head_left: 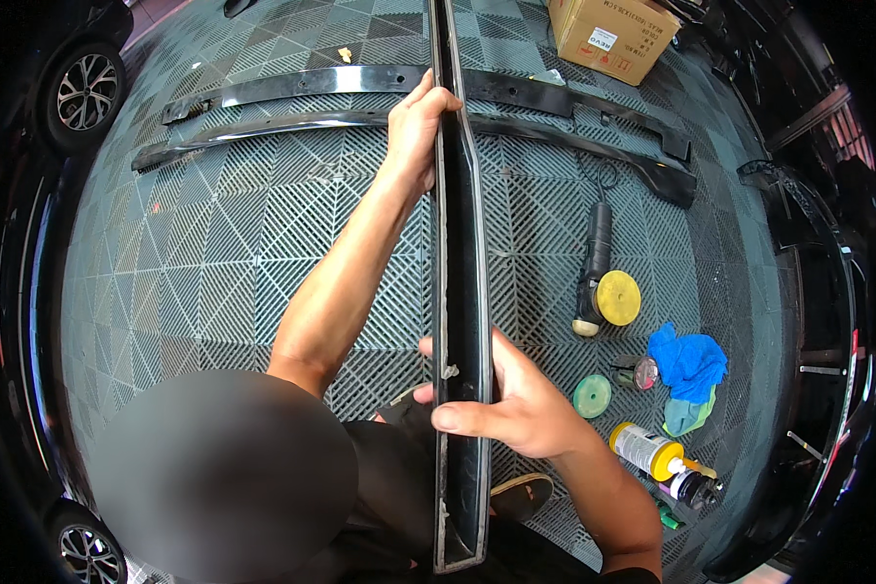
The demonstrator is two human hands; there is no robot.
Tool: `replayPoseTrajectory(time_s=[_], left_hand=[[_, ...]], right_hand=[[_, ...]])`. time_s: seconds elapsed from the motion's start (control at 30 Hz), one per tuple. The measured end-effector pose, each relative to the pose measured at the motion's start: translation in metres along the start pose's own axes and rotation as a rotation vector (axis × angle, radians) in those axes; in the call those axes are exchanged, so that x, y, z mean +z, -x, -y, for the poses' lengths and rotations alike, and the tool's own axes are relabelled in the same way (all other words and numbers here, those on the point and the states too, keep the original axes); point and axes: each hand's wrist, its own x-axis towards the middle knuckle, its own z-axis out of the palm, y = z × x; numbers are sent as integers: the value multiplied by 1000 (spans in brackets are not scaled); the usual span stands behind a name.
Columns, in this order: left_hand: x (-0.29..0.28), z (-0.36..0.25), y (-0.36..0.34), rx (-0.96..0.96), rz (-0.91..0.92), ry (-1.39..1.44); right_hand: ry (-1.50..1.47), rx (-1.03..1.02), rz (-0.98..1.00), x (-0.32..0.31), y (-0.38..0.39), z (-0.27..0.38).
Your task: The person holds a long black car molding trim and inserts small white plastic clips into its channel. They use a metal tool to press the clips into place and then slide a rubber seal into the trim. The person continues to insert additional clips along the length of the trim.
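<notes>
A long black trim strip [460,292] runs straight up the middle of the view, held over the grey grid floor [214,243], its near end down by the person's lap. The left hand [417,131] is out at the far part of the strip, fingers wrapped over its left edge and clamped on it. The right hand [516,404] grips the near part, thumb across the front face, fingers curled behind, so both hands are closed on the one strip.

Beyond the strip, two more long black trim pieces [292,102] lie crosswise on the floor, passing behind the strip just under the left hand. Further off to the right of the strip's far end sits a cardboard box [608,34], flaps shut, contents hidden.

Right of the strip's middle, a black polisher with a yellow pad [603,282] lies on the floor, its cord looped above it. Nearer in, a round green pad [592,396] rests just beside the right hand, then a small dark tin [638,372], a blue cloth [689,362] bunched over a green cloth [686,414]. Below those, a yellow-capped spray can [647,453] lies on its side, with a dark-capped bottle [696,487] touching it.

Nothing blocks the strip itself; dark car bodywork [827,321] curves around well to the right, and a car wheel [88,92] shows far left. A black sandal [521,494] sits just below the right hand.
</notes>
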Motion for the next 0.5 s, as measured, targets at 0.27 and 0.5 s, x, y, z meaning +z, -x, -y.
replayPoseTrajectory(time_s=[0.27,0.5], left_hand=[[-2,5,1,-32,-40,-35],[3,2,3,-41,-37,-23]], right_hand=[[-137,84,-136,5,-14,-2],[36,-6,-224,6,-16,-8]])
